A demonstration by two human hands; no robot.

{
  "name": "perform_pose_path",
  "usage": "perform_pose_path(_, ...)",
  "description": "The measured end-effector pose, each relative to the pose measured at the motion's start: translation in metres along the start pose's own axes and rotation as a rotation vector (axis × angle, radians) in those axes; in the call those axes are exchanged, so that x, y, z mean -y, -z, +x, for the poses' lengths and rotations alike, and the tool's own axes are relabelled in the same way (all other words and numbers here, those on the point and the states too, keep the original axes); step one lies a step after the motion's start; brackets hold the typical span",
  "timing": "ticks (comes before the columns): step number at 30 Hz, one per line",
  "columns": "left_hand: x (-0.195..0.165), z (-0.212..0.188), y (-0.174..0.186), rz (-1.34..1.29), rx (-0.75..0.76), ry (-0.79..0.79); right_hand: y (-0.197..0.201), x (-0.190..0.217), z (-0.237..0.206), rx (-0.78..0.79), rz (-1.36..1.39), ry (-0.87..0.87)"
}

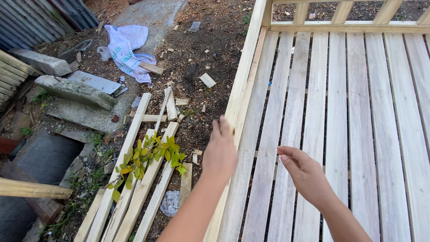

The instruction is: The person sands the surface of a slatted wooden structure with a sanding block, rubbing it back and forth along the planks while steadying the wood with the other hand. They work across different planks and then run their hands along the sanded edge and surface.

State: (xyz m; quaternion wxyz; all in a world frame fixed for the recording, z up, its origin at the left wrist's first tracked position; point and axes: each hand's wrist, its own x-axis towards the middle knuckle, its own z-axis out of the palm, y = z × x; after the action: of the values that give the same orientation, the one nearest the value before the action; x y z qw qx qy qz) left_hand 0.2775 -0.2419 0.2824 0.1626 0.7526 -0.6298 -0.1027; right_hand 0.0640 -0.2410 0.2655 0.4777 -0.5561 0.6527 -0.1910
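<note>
Left hand point(220, 154) over the near edge rail of the pale slatted wooden frame point(340, 112), fingers loose and holding nothing, right hand point(304, 172) half-curled and empty above the slats — open gaps between boards, loose planks point(139, 179) and a leafy sprig point(150, 157) on the dirt just beside the rail.

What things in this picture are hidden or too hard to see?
- Left hand, head view: seen from the back, so its palm and whether the fingertips touch the wooden frame's rail are hidden; the fingers are motion-blurred.
- Slatted wooden frame: cut off by the right and bottom edges.
- Ground under the frame: mostly hidden by the slats.
- Loose planks: partly hidden by a leafy plant.
- Right hand: the palm side is not visible.
</note>
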Motion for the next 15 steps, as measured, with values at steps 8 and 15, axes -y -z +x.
perform_pose_path(8,-0.009,0.114,-0.038,-0.013,0.011,0.06,0.011,-0.003,0.009,-0.029,0.033,0.169)
perform_pose_path(15,0.003,0.046,-0.024,0.036,0.061,0.015,0.005,-0.022,-0.012,-0.017,0.056,0.112)
